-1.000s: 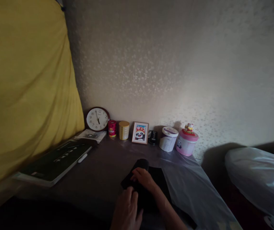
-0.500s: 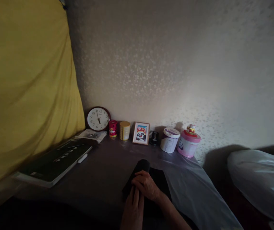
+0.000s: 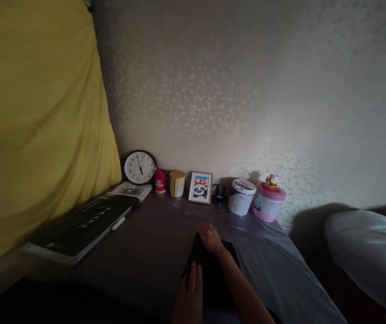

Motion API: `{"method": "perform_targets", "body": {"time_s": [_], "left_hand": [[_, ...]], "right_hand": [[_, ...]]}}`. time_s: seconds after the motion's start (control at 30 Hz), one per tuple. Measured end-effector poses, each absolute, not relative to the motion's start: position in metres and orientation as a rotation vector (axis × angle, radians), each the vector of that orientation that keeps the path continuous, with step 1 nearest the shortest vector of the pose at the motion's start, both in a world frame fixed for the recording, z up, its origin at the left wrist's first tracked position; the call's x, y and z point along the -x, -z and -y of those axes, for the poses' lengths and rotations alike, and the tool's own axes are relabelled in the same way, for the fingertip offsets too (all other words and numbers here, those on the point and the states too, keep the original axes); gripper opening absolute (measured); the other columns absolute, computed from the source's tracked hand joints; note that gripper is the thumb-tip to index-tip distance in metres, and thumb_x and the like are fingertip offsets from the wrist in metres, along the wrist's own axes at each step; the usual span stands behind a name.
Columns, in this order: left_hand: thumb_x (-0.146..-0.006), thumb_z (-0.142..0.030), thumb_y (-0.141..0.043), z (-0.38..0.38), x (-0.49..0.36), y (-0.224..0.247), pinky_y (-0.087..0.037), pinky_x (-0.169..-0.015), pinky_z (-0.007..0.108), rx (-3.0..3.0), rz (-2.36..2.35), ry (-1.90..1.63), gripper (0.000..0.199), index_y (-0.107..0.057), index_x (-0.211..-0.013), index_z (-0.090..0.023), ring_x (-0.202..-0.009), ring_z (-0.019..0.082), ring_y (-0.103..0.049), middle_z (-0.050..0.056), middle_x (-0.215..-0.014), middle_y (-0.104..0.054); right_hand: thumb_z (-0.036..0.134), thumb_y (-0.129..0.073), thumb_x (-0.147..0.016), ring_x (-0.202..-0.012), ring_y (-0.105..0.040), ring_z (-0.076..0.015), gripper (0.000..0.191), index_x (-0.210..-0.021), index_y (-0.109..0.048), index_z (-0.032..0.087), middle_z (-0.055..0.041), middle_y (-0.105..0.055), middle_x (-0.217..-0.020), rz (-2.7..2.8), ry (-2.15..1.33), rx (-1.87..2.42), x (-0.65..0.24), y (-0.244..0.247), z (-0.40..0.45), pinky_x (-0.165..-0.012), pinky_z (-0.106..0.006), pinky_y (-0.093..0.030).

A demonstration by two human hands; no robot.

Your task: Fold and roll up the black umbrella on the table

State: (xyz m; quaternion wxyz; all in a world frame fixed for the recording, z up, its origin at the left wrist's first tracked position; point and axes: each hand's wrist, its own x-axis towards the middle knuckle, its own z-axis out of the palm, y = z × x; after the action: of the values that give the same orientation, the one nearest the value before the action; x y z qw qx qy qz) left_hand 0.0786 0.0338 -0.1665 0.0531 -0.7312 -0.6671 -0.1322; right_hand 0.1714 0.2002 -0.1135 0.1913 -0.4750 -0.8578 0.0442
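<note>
A dark black cloth point(image 3: 209, 274), apparently folded, lies on the table in front of me. My right hand point(image 3: 209, 238) is at its far end, fingers curled down over the edge. Nearer to me, my left hand point(image 3: 191, 288) rests on the cloth's left side with fingers stretched out flat. The two hands are apart. In the dim light the folds of the cloth are hard to make out, and my right forearm hides part of it.
Along the wall stand a clock point(image 3: 140, 167), red can point(image 3: 161, 181), yellow-lidded can point(image 3: 177, 184), panda picture frame point(image 3: 200, 187), black object point(image 3: 219, 194), white tub point(image 3: 242, 197) and pink tub point(image 3: 269, 201). A green board point(image 3: 81, 229) lies left, beside a yellow curtain point(image 3: 44, 126).
My right hand has moved off my left hand, forward to the cloth's far end. The raised fold there is now lower and covered by the hand. My left hand stays nearly in place.
</note>
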Motion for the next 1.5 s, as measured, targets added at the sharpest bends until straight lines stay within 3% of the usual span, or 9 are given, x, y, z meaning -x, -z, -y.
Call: {"method": "perform_targets", "body": {"time_s": [0.17,0.27,0.5,0.6,0.73,0.9,1.27,1.5], "left_hand": [[-0.068,0.007,-0.026,-0.032,-0.074,0.160,-0.046,-0.093,0.038,2.335,2.049,0.462,0.073,-0.032,-0.136,-0.019,-0.116,0.024,-0.051,0.008,-0.143,-0.033],[-0.063,0.006,-0.034,-0.027,-0.072,0.155,-0.045,-0.094,0.036,2.412,2.057,0.522,0.079,-0.024,-0.139,-0.015,-0.122,0.026,-0.045,0.010,-0.147,-0.023],[-0.055,0.007,-0.042,-0.012,-0.071,0.123,-0.037,-0.101,0.037,2.469,2.131,0.457,0.088,-0.019,-0.139,-0.005,-0.126,0.027,-0.039,0.018,-0.148,-0.012],[-0.054,0.007,-0.042,-0.008,-0.072,0.113,-0.036,-0.103,0.037,2.488,2.132,0.456,0.088,-0.019,-0.139,-0.005,-0.129,0.028,-0.035,0.020,-0.147,-0.011],[-0.055,0.006,-0.042,-0.006,-0.073,0.109,-0.036,-0.103,0.038,2.484,2.139,0.418,0.087,-0.020,-0.138,-0.003,-0.129,0.029,-0.034,0.022,-0.146,-0.012],[-0.054,0.003,-0.045,-0.007,-0.074,0.115,-0.032,-0.105,0.041,2.469,2.067,0.434,0.087,-0.022,-0.138,-0.003,-0.133,0.031,-0.025,0.021,-0.146,-0.015],[-0.056,0.005,-0.046,-0.007,-0.078,0.112,-0.034,-0.103,0.036,2.432,2.179,0.316,0.086,-0.018,-0.138,-0.001,-0.129,0.030,-0.033,0.024,-0.146,-0.013],[-0.059,0.007,-0.045,-0.012,-0.080,0.139,-0.037,-0.099,0.040,2.330,2.193,0.457,0.086,-0.018,-0.139,-0.007,-0.126,0.031,-0.039,0.026,-0.140,-0.032]], "right_hand": [[0.022,-0.036,-0.091,-0.105,-0.056,-0.0208,0.029,-0.103,-0.062,0.019,-0.0106,-0.064,-0.108,2.180,-0.058,1.587,-0.190,0.106,-0.199,-0.092,-0.032,-0.037],[0.024,-0.036,-0.089,-0.107,-0.056,-0.0230,0.031,-0.110,-0.058,0.018,-0.0119,-0.063,-0.111,1.952,-0.022,1.777,-0.224,0.106,-0.181,-0.093,-0.034,-0.037],[0.028,-0.043,-0.083,-0.089,-0.063,-0.0224,0.026,-0.096,-0.064,0.023,-0.0101,-0.067,-0.096,1.879,-0.183,1.797,-0.290,0.124,-0.114,-0.076,-0.029,-0.043],[0.036,-0.038,-0.085,-0.083,-0.065,-0.0225,0.032,-0.092,-0.066,0.021,-0.0086,-0.069,-0.088,1.810,-0.371,1.787,-0.290,0.127,-0.099,-0.070,-0.028,-0.045],[0.046,-0.035,-0.084,-0.081,-0.066,-0.0248,0.042,-0.087,-0.066,0.018,-0.0085,-0.071,-0.081,1.688,-0.564,1.749,-0.279,0.125,-0.092,-0.068,-0.030,-0.046],[0.044,-0.041,-0.080,-0.081,-0.066,-0.0261,0.038,-0.093,-0.065,0.016,-0.0111,-0.071,-0.084,1.636,-0.400,1.740,-0.269,0.121,-0.091,-0.069,-0.032,-0.046],[0.040,-0.045,-0.076,-0.073,-0.063,-0.0234,0.034,-0.088,-0.067,0.017,-0.0067,-0.069,-0.077,1.707,-0.532,1.576,-0.244,0.100,-0.112,-0.065,-0.031,-0.045],[0.044,-0.048,-0.075,-0.073,-0.060,-0.0215,0.043,-0.098,-0.065,0.012,-0.0063,-0.067,-0.076,1.625,-0.690,1.411,-0.199,0.088,-0.130,-0.064,-0.030,-0.045]]}}
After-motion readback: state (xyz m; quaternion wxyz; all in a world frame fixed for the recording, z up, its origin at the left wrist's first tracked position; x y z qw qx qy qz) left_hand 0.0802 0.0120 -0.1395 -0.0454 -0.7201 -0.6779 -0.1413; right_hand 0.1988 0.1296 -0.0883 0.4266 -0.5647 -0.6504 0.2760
